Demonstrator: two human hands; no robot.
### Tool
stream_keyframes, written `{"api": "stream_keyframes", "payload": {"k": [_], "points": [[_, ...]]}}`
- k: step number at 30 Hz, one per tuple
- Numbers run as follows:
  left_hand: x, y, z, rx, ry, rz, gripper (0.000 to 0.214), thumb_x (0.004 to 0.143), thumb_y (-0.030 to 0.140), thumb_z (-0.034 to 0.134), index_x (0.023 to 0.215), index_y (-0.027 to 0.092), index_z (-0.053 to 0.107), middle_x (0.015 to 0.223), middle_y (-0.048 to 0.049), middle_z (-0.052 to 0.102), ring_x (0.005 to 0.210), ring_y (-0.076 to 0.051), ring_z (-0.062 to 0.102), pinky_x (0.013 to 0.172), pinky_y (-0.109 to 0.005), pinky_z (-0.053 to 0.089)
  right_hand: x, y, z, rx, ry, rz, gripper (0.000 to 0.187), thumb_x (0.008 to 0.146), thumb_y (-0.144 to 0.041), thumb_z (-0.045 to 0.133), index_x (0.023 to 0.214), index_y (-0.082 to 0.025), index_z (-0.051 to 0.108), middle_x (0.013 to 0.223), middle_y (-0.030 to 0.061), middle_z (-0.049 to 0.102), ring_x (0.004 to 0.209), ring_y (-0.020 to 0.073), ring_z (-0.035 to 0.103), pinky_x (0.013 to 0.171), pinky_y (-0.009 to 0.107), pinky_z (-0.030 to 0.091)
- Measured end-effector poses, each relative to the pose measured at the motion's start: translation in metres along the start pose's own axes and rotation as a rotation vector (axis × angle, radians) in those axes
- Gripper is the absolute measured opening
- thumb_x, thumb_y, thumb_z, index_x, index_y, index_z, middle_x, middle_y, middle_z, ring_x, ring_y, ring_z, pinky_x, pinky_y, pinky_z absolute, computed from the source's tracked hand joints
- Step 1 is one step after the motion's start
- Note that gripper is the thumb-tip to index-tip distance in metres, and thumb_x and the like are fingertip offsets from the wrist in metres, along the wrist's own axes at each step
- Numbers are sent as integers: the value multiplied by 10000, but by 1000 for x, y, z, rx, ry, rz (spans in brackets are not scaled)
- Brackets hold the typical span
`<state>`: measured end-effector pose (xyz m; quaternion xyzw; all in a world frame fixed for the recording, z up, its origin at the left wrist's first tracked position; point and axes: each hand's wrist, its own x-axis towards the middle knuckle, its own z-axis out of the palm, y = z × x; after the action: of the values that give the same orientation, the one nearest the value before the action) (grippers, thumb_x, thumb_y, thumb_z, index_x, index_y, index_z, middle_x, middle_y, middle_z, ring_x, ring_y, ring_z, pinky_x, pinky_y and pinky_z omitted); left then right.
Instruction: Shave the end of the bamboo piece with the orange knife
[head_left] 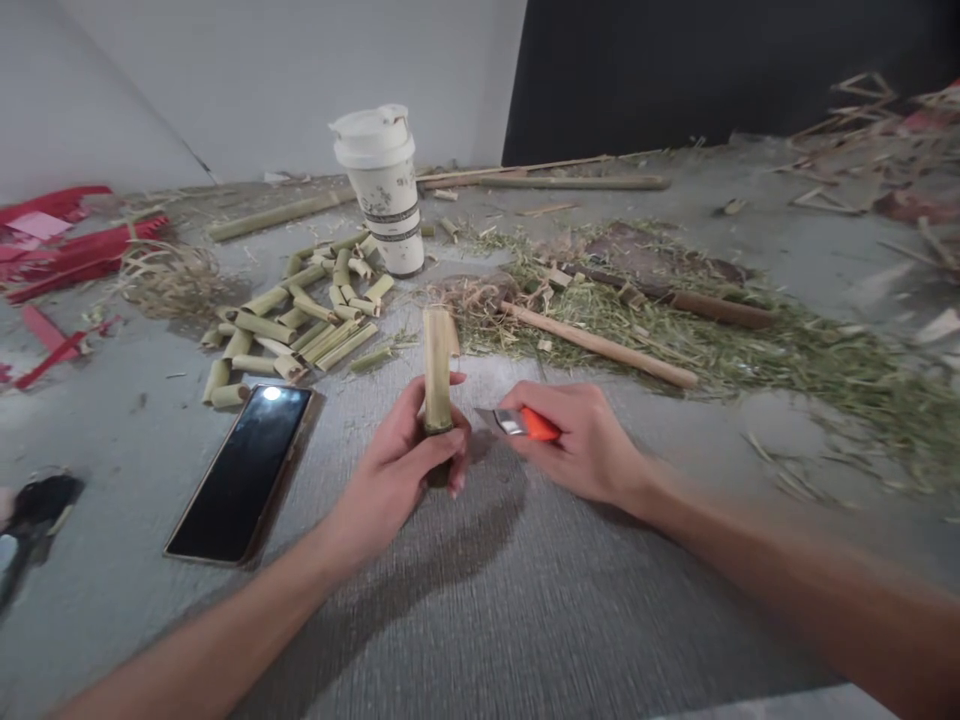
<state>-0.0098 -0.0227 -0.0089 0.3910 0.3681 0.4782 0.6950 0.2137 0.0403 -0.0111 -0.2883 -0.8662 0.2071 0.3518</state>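
My left hand (409,445) is closed around the lower part of an upright piece of bamboo (437,365), pale above and darker green near the node. A strip is partly split away along its right side. My right hand (574,435) grips an orange utility knife (538,424), its metal blade pointing left toward the bamboo. A small gap lies between the blade tip and my left fingers. Behind my left hand lies a heap of short cut bamboo pieces (319,325). Most of the knife's handle is hidden in my right palm.
A phone (238,480) lies left of my left arm. Behind the bamboo heap stands a lidded paper cup (386,200). A wooden-handled tool (600,345) rests on green shavings (750,355) at right. Red material (82,245) and a shavings ball (171,275) sit far left.
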Motion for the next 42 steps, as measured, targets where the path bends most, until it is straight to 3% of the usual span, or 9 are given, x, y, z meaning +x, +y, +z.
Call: {"api": "stream_keyframes", "payload": {"k": [5, 10, 16, 20, 27, 33, 38, 42], "points": [[-3, 4, 1, -42, 7, -73, 415, 1010, 207, 702, 1380, 333, 562, 757, 88, 495, 525, -46, 388, 489, -172, 362, -1, 0, 0, -122, -101, 39, 75, 985, -248, 648, 925, -205, 640, 732, -31, 659, 623, 109, 523, 603, 247, 344], [-6, 3, 0, 100, 79, -100, 598, 888, 136, 823, 1379, 361, 566, 786, 95, 494, 539, -36, 402, 477, -151, 361, 0, -10, -2, -188, -177, -5, 300, 1081, -487, 603, 1047, -194, 658, 853, 22, 726, 707, 157, 608, 616, 292, 327], [-5, 5, 2, 217, 118, -74, 599, 829, 177, 890, 1326, 332, 593, 855, 88, 543, 523, -10, 394, 464, -143, 373, 0, -19, -3, -220, -253, -66, 188, 1086, -296, 505, 1092, -190, 660, 922, 29, 751, 758, 165, 635, 629, 318, 316], [-6, 5, 2, 221, 127, -94, 567, 869, 255, 888, 1334, 339, 575, 893, 80, 565, 496, -3, 394, 437, -149, 360, -1, -19, -3, -253, -288, -41, 213, 1091, -302, 497, 1093, -189, 678, 928, 32, 754, 741, 162, 625, 605, 325, 285], [-5, 5, 2, 253, 165, -80, 503, 905, 310, 874, 1320, 333, 590, 929, 67, 571, 488, -10, 383, 429, -176, 334, -1, -18, -5, -230, -282, -23, 244, 1125, -337, 513, 1157, -197, 710, 954, 34, 771, 781, 162, 655, 613, 311, 332], [-7, 11, 3, 520, 189, 6, 464, 918, 402, 870, 1294, 284, 626, 685, 91, 539, 474, -63, 365, 445, -216, 296, -2, -22, -8, -293, -215, -83, 274, 1148, -356, 510, 1156, -196, 732, 896, 28, 769, 764, 164, 668, 625, 311, 355], [-10, 10, 6, 488, 174, 2, 363, 989, 492, 785, 1215, 283, 594, 566, 120, 423, 453, -74, 301, 448, -222, 255, -3, -25, -7, -366, -143, -109, 336, 1165, -369, 470, 1119, -179, 744, 861, 29, 753, 715, 160, 639, 586, 328, 311], [-10, 8, 6, 462, 176, -35, 363, 986, 490, 788, 1207, 296, 577, 578, 127, 387, 459, -64, 266, 453, -211, 239, -2, -23, -7, -382, -154, -109, 340, 1160, -402, 483, 1127, -187, 744, 846, 23, 750, 714, 160, 635, 594, 322, 321]]}}
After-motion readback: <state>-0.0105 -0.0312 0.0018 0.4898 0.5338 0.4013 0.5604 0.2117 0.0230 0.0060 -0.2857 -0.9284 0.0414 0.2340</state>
